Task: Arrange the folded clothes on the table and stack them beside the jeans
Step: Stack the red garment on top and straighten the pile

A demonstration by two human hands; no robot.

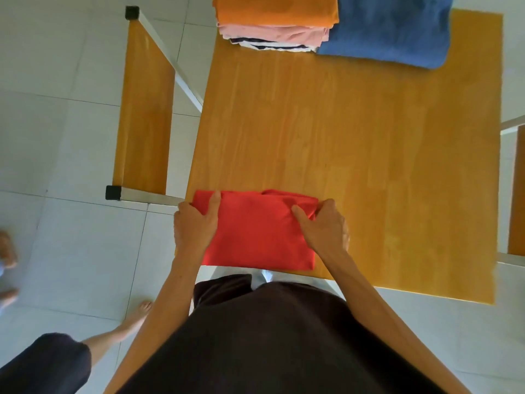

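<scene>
A folded red garment (257, 234) lies at the near edge of the wooden table (355, 155). My left hand (196, 226) grips its left side, thumb on top. My right hand (326, 226) grips its right side, fingers curled over the far right corner. At the table's far end a stack of folded clothes (275, 24) shows an orange piece on top, pink ones below and a dark-and-white striped one at the bottom. The folded blue jeans (389, 29) lie right beside the stack, touching it.
A wooden bench (145, 109) with a white metal frame stands left of the table, and another bench edge (517, 194) shows at the right. White tiled floor surrounds them. Another person's foot (7, 248) is at the far left.
</scene>
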